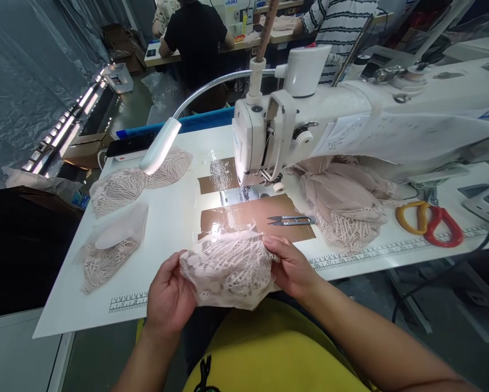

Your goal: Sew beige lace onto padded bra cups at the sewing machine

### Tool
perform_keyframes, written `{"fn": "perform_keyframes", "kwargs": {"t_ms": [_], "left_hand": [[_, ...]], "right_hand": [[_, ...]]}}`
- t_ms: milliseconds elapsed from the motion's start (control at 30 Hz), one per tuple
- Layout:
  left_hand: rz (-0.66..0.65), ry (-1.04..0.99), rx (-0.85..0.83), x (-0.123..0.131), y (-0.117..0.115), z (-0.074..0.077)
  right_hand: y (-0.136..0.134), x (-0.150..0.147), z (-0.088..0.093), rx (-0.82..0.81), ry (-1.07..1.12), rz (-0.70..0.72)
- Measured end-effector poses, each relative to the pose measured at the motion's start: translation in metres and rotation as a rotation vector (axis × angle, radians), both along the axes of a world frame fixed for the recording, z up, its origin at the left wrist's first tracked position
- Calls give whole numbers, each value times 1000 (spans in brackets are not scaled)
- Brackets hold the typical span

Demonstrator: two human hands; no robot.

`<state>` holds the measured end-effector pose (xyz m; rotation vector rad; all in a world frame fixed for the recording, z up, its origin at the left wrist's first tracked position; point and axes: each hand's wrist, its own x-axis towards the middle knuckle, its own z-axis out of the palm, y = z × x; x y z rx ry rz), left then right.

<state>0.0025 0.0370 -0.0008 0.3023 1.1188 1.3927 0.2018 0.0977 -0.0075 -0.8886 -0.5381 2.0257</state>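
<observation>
A pale pink lace piece [232, 269] is stretched between my two hands at the table's front edge. My left hand [171, 294] grips its left end, thumb on top. At its upper right corner my right hand [289, 267] pinches the fabric between thumb and fingers. Just beyond stands the white sewing machine [261, 136], its needle area above a metal plate [238, 196]. Thread snips [291, 220] lie on the brown patch [244, 215] in front of the needle. More lace pieces [117, 190] rest flat at the left, one with sheer fabric [114, 239] attached.
A heap of pink lace fabric [342, 201] sits under the machine arm. Scissors with red and yellow handles [430, 223] lie at the right. A bendy lamp [163, 144] reaches over the white table [171, 228]. Two co-workers [195, 43] are at a table behind.
</observation>
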Motion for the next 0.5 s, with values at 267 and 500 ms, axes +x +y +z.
{"fn": "perform_keyframes", "kwargs": {"t_ms": [267,500], "left_hand": [[-264,-383,39,32,-23,4],[-193,-142,-1,45,-11,-3]], "right_hand": [[-8,-8,-2,226,-223,130],[-12,-10,1,214,-113,102]]}}
